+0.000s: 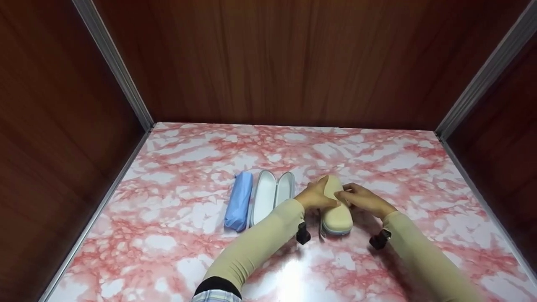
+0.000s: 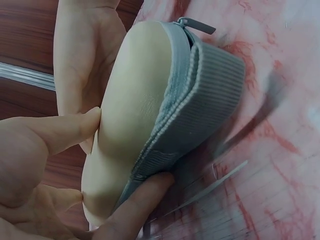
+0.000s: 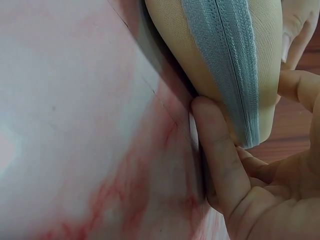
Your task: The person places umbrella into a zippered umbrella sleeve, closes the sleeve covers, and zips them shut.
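Observation:
A cream zip-up case (image 1: 337,219), long and rounded with a narrower middle, lies on the table between both hands. It looks like a glasses case. My left hand (image 1: 315,197) grips its left side, thumb and fingers spread over the top and edge. On the right side, my right hand (image 1: 364,200) pinches it with thumb and fingers. A grey zipper band runs along the rim in the right wrist view (image 3: 227,60). In the left wrist view, a zipper pull (image 2: 197,25) sits at one end, above a grey ribbed side (image 2: 200,95).
Left of the hands an open hard glasses case (image 1: 265,195), pale inside, lies partly behind my left sleeve (image 1: 260,239). Beside it is a long blue wrapped bundle (image 1: 239,201). The marbled table (image 1: 188,176) meets dark wooden walls (image 1: 268,63) at the back and sides.

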Available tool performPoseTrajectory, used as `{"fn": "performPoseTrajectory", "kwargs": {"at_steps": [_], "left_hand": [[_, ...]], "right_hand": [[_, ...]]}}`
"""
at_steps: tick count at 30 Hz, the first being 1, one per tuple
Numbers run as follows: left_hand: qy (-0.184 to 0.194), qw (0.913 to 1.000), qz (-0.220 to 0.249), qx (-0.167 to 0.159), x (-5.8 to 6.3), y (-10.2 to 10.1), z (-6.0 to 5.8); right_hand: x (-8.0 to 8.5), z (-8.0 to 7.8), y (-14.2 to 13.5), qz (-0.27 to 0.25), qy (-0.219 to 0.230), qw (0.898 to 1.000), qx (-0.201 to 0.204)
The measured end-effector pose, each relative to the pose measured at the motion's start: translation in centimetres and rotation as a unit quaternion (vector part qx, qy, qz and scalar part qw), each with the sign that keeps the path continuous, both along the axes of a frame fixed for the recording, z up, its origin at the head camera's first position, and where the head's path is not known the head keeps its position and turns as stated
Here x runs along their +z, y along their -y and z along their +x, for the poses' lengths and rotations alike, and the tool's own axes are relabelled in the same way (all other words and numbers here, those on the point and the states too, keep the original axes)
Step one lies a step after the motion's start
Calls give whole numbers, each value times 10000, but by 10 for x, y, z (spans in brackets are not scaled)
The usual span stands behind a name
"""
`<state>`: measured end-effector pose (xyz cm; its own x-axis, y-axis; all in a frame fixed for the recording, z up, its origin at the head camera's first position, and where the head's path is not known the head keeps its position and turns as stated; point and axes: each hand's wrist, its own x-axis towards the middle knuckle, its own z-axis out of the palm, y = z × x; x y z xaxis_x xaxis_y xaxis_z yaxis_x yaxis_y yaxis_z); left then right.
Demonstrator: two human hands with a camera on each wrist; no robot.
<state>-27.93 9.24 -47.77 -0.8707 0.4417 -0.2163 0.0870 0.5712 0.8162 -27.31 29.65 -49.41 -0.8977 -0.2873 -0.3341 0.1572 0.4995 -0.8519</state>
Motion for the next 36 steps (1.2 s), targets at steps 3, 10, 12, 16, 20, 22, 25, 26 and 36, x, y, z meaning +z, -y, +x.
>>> {"fn": "performPoseTrajectory", "kwargs": {"at_steps": [3, 10, 12, 16, 20, 22, 25, 26, 36], "left_hand": [[-74, 9999, 69, -123, 3, 2, 2], [-258, 9948, -786, -595, 13, 11, 9], [-402, 9890, -1174, -810, 16, 12, 12], [-946, 9738, -1703, -1176, 20, 13, 17], [-1524, 9644, -1819, -1164, 21, 15, 23], [-1780, 9602, -1824, -1146, 21, 16, 26], [-2118, 9519, -1874, -1183, 20, 17, 31], [-2224, 9480, -1922, -1217, 20, 17, 32], [-3673, 8825, -2326, -1795, 15, 11, 50]], "right_hand": [[-2, -1, -1, 4, -7, 10000, -17], [-2, -1, 0, 22, 65, 10000, -44], [-1, -1, 0, 19, 98, 9999, -38], [-1, 0, 0, 32, 59, 10000, -48], [-1, 0, 0, 32, 31, 10000, -49], [-1, 0, 0, 17, 64, 10000, -71], [-2, 0, 0, -23, 83, 9999, -77], [-2, 0, 0, -43, 91, 9999, -98], [-2, 2, 0, -157, -47, 9999, -13]]}}
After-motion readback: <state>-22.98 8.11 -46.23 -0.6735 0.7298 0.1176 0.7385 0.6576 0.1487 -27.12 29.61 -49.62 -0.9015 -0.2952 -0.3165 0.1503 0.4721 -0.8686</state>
